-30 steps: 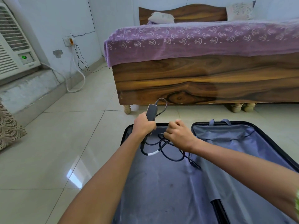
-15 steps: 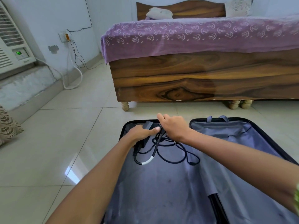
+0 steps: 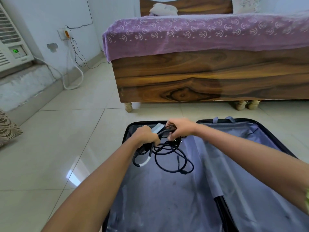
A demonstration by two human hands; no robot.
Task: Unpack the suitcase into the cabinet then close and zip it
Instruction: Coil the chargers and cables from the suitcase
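Head view: an open suitcase (image 3: 250, 190) lies flat on the tiled floor (image 3: 50, 148), both grey-lined halves facing up.
Left hand (image 3: 147, 135): fingers curled round a bunch of black cable (image 3: 173, 158) together with a grey charger brick (image 3: 158, 127).
Right hand (image 3: 181, 128): pinches the cable just beside the brick; which strand it holds seems lost in the tangle.
Cable: loops hang below both hands over the far end of the left half; one loop carries a white band (image 3: 145, 162).
Bed (image 3: 209, 77): wooden, beyond the suitcase, with a purple cover (image 3: 200, 36).
Air conditioner (image 3: 11, 47): at the left wall, green display lit.
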